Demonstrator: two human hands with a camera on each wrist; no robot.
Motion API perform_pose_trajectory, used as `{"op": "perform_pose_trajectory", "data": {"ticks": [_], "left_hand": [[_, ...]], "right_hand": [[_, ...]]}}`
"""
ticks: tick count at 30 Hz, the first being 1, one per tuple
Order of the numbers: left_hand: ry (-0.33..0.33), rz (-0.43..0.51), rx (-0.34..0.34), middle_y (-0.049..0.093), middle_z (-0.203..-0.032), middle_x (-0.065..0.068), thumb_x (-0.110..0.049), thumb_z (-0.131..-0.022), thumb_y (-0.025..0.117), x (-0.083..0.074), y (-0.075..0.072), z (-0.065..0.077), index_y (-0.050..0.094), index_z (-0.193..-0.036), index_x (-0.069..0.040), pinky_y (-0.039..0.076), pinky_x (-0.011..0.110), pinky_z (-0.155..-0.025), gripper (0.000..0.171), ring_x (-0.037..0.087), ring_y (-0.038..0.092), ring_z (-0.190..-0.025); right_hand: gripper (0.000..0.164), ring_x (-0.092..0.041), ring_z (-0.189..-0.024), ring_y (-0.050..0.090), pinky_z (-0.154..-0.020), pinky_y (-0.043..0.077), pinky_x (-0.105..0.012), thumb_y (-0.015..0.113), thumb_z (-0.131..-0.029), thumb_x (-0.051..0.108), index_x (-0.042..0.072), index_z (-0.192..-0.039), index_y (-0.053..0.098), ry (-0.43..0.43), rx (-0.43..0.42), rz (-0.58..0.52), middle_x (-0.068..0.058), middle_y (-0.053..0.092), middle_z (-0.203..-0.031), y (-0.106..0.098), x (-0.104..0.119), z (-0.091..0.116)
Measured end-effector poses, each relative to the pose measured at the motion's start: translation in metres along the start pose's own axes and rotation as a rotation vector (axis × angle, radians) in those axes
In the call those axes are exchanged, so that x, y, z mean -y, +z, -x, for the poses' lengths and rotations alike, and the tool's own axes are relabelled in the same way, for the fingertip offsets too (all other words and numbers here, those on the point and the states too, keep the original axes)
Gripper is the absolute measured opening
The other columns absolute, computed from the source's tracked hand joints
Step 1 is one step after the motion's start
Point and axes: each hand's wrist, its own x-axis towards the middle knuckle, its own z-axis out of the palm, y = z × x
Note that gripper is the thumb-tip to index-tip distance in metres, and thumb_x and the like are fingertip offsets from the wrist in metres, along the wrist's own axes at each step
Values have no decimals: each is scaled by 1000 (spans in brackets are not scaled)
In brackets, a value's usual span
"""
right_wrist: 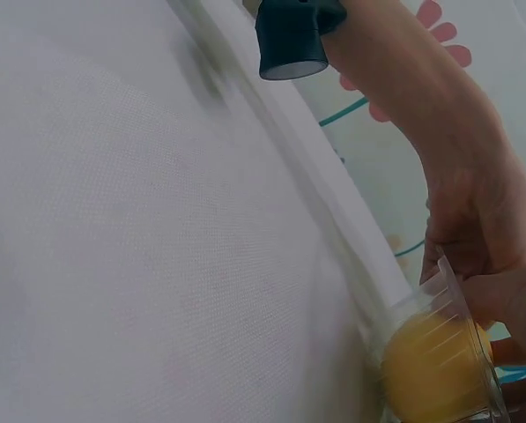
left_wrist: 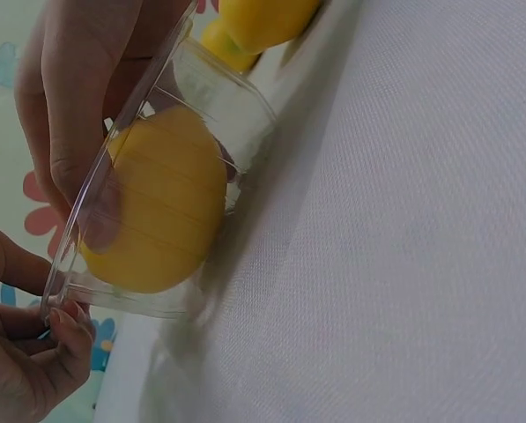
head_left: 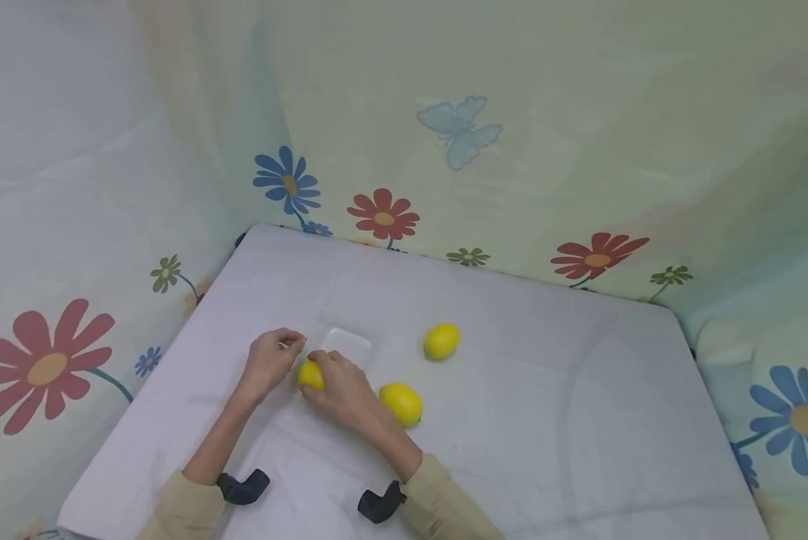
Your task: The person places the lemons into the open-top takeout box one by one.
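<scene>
A clear plastic tray [head_left: 346, 343] sits on the white table under both hands. My left hand [head_left: 274, 360] pinches one corner of its rim, as the left wrist view shows. With fingers and thumb, my right hand [head_left: 346, 391] grips a yellow lemon [head_left: 311, 375] from above. In the left wrist view this lemon [left_wrist: 161, 203] is inside the tray, seen through the ridged clear wall. Through the tray wall the right wrist view also shows the lemon [right_wrist: 432, 366]. Close to the right wrist lies a second lemon [head_left: 401, 403].
A third lemon [head_left: 442, 341] rests on the table [head_left: 545, 405] to the right of the tray. Flower-printed curtains [head_left: 512, 150] stand along the table's back and sides. Black camera mounts [head_left: 244, 487] are strapped at both wrists.
</scene>
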Motion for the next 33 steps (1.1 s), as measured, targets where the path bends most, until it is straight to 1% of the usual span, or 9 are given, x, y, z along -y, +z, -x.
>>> {"op": "perform_pose_trajectory", "data": {"ticks": [6,10,13,15,20,22,25,28,33], "left_hand": [[9,-40,-24,67,-108,15,-21,-96,57,1,0,0,66,-115,-1,45,25,-58,29,17,56,-72],[15,-60,-35,67,-107,15,-22,-96,57,1,1,-1,66,-115,-1,46,25,-60,29,18,56,-75],[14,-62,-34,67,-107,15,-22,-96,57,1,1,-1,66,-115,-1,46,25,-60,29,18,56,-76],[16,-63,-35,67,-107,15,-22,-96,57,1,2,0,66,-115,-1,46,25,-60,29,19,57,-77],[39,-73,-46,68,-105,16,-20,-96,57,1,2,0,67,-113,1,46,25,-64,29,21,59,-81],[48,-77,-53,68,-104,16,-20,-95,57,0,2,0,67,-112,1,46,25,-65,29,21,60,-82],[47,-79,-54,68,-104,17,-19,-95,57,-1,2,0,67,-112,2,46,25,-66,29,22,60,-83],[39,-78,-46,67,-105,17,-19,-96,57,-2,1,1,66,-113,2,46,26,-66,29,22,60,-84],[40,-74,-40,66,-105,17,-18,-96,56,-2,0,2,64,-114,2,46,26,-65,28,22,59,-84]], "right_hand": [[47,-11,-85,56,-71,48,-22,65,-91,36,14,-132,56,-16,10,49,-3,65,-118,1,1,1],[46,-13,-93,60,-74,51,-26,64,-92,38,16,-131,57,-37,-12,95,-2,65,-122,1,1,2],[45,-14,-98,61,-74,52,-28,63,-92,40,17,-131,57,-73,-38,136,-2,64,-124,-1,-1,5],[43,-14,-102,61,-76,53,-27,62,-93,40,18,-130,58,-127,-59,171,0,63,-125,-4,-3,8],[36,-12,-111,59,-84,54,-23,65,-92,34,19,-124,61,-321,-149,254,3,62,-125,-14,-13,19],[33,-12,-113,59,-85,54,-23,67,-91,30,18,-121,63,-386,-207,252,3,62,-124,-20,-17,25],[31,-12,-114,59,-87,53,-23,69,-89,25,16,-119,64,-437,-278,215,1,63,-124,-28,-26,35],[31,-13,-114,59,-90,53,-24,70,-88,23,15,-118,65,-448,-324,184,-1,64,-123,-37,-36,46],[35,-16,-114,58,-91,53,-28,74,-86,24,15,-119,64,-398,-356,172,-2,63,-124,-52,-55,63]]}}
